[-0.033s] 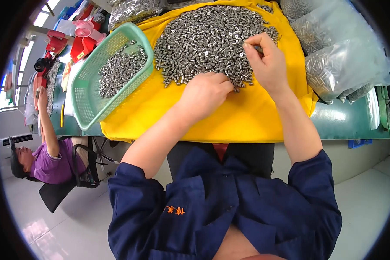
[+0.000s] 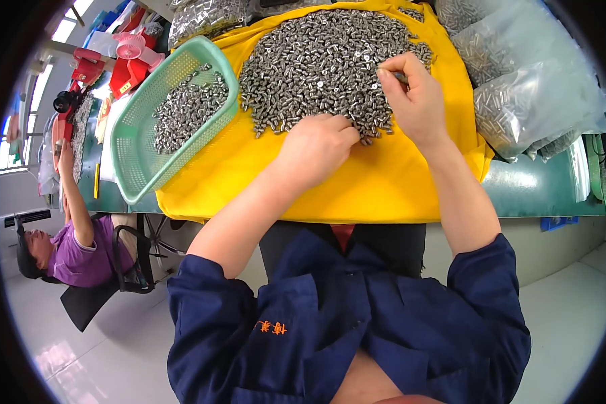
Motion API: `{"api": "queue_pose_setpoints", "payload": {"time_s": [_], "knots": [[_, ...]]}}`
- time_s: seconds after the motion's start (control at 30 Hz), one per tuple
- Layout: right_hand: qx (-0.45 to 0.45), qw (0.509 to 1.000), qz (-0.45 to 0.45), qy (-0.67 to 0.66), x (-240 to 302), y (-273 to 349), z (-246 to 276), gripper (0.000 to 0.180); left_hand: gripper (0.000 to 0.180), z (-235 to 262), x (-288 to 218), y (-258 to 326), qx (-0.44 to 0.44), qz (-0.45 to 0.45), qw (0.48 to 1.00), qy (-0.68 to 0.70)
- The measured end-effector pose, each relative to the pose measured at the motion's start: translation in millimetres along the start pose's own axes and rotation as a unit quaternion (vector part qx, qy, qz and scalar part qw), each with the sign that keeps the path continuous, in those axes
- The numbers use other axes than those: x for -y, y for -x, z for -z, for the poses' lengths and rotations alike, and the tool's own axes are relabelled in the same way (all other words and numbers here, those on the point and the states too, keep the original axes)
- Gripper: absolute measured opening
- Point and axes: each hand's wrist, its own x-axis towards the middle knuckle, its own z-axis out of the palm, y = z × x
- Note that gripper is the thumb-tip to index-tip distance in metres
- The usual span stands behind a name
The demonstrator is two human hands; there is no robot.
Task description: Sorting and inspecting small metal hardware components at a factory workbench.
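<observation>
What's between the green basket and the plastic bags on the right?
The head view shows a heap of small metal parts on a yellow cloth, the left hand at the heap's near edge and the right hand at its right side.

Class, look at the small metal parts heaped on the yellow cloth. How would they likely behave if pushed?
The small metal parts would probably roll, since many look like short cylinders. They may feel hard and rather slippery, judging by their shine. Pushing one would likely shift its neighbours, as they lie loose and crowded on the yellow cloth.
</observation>
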Motion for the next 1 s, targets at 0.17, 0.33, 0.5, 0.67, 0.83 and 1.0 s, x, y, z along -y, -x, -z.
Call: {"api": "queue_pose_setpoints", "payload": {"time_s": [0.17,0.33,0.5,0.67,0.83,1.0], "knots": [[0.020,1.000,-0.007,0.006,3,0,0,0.007,0.006,-1,-2,-1,0.002,0.062,0.994,-0.089],[0.018,1.000,-0.002,0.015,1,-2,-1,0.007,0.005,2,-5,0,0.005,0.067,0.993,-0.094],[0.029,0.999,-0.012,0.015,0,-1,-1,0.009,0.008,9,2,5,0.008,0.084,0.995,-0.062],[0.039,0.999,-0.013,0.012,2,-1,-2,0.008,0.007,12,3,3,0.004,0.112,0.993,-0.027],[0.036,0.999,-0.013,0.003,1,1,-2,0.005,0.005,28,19,-11,-0.022,0.311,0.875,0.370],[0.053,0.990,-0.086,-0.094,1,2,0,0.005,0.011,28,36,-33,-0.125,0.247,0.718,0.639]]}}
